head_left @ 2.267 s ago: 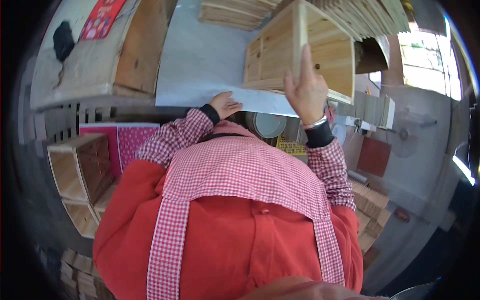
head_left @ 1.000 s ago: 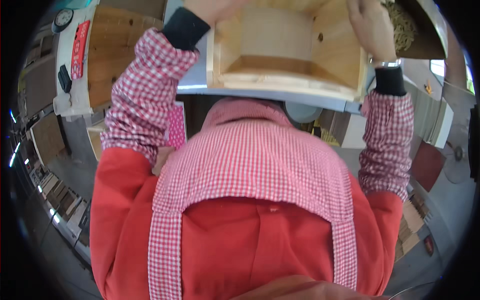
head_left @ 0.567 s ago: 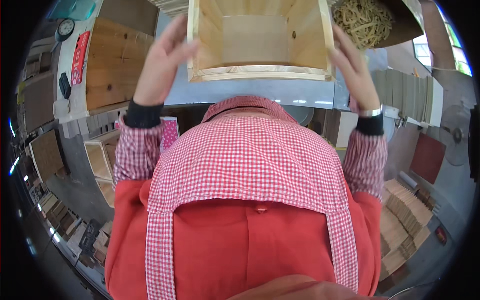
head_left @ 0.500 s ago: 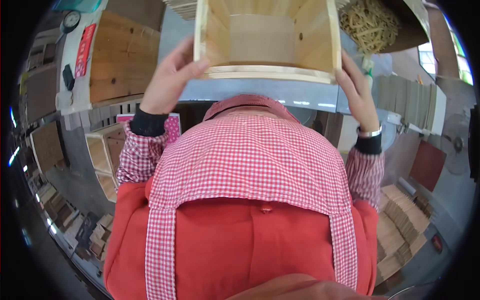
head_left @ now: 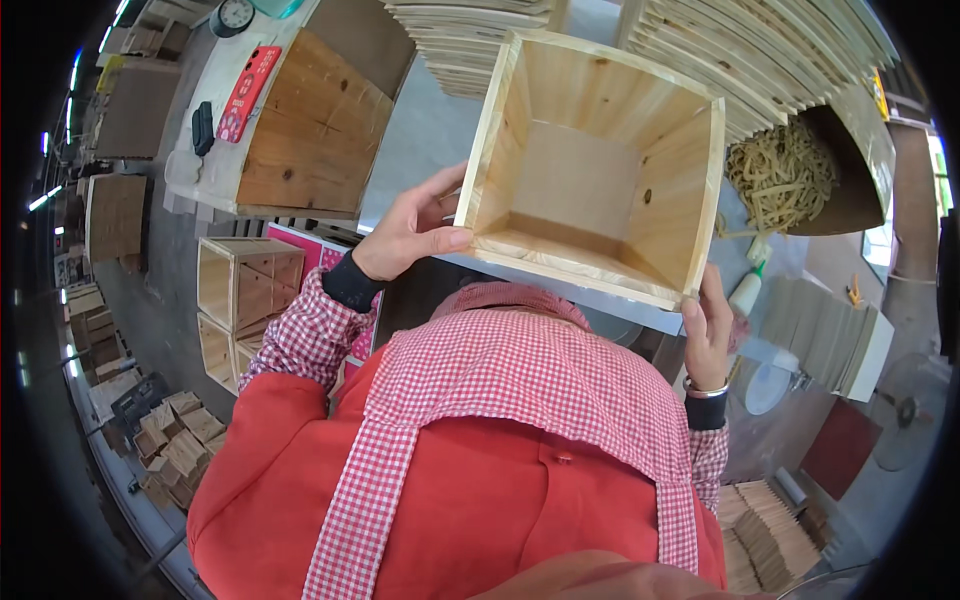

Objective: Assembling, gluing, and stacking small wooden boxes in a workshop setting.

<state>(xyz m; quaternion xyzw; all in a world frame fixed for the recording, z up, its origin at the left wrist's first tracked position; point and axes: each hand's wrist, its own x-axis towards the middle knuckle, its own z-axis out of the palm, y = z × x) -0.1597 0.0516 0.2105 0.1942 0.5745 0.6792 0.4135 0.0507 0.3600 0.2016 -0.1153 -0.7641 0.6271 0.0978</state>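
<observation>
A square, open-topped wooden box [head_left: 590, 268] of pale knotty wood is in front of me over the grey worktop, its opening toward me and its flat inner bottom showing. My left hand [head_left: 415, 228] grips its left near corner, thumb on the rim and fingers along the outer side. My right hand [head_left: 707, 330] holds the right near corner, its thumb at the rim and the other fingers against the outside. Both hands are closed on the box, and some of the fingertips are hidden behind it.
Stacked wooden panels [head_left: 740, 60] line the far side. A cardboard box [head_left: 862, 165] holds wood-coloured strips [head_left: 785, 175]; a glue bottle [head_left: 747, 290] lies near my right hand. At left are a large wooden box [head_left: 310, 125], a clock [head_left: 233, 15] and more wooden boxes [head_left: 262, 285].
The view has turned and shifted, so the box now appears lower, further right and tilted, with its whole opening showing. Both hands remain on it.
</observation>
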